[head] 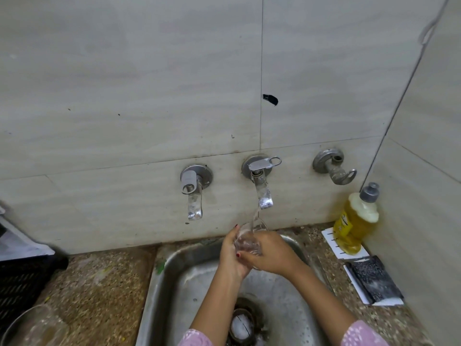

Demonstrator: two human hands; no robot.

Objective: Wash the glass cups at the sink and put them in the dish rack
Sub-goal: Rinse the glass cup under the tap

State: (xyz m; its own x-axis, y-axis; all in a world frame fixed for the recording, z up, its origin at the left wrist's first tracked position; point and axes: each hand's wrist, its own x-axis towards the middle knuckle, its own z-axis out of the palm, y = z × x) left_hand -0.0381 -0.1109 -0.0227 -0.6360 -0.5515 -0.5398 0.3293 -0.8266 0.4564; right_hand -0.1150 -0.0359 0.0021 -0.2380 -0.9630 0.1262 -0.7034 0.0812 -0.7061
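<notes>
Rinsing stage: left hand (230, 255) and right hand (273, 253) both grip a clear glass cup (250, 237) under the running chrome tap (262, 186), over the steel sink (169, 270). A second clear glass vessel (32, 325) stands on the speckled table (99, 283), washed or not unclear. Racking apparently remains.

Soft, even light falls flat across the pale tiled wall (124, 96), leaving no hard shadows; only faint shade gathers beneath the left-hand tap (193, 193) at mid-frame. Dull glare sits on the steel sink (162, 283) at the bottom. The wide lens bows the tile seams toward the right edge. A clear vessel (35, 325) in the lower left corner smears out of focus, and the glass cup (247, 239) under the running water reads hazily.
</notes>
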